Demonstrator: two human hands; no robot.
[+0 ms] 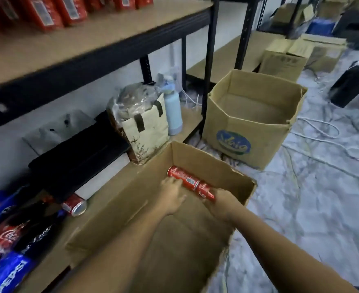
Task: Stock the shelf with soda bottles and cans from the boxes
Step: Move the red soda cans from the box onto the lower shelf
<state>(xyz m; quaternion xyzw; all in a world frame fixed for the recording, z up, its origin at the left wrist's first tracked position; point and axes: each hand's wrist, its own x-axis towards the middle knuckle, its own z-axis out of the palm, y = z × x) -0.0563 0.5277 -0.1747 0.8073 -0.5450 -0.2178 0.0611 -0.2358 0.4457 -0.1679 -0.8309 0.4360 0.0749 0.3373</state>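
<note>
Our left hand (171,192) lies inside the open box (206,163), its fingertips touching the near side of a red can (179,175) that lies on the box floor by the far wall. We cannot tell whether the fingers close round it. Our right hand (224,203) is curled round the near right end of a second can (205,190), which lies end to end with the first.

The box sits on the floor just beside the lower shelf (102,191). On that shelf, at the near left, soda bottles (7,235) lie on their sides, and a loose can (75,205) lies just beyond them. Farther along stand a tote bag (147,132) and a pale blue flask (173,111). Beyond our box, to the right, an empty box (248,132) with a blue logo stands on the floor. On the upper shelf (89,41) is a row of red packs (68,11).
</note>
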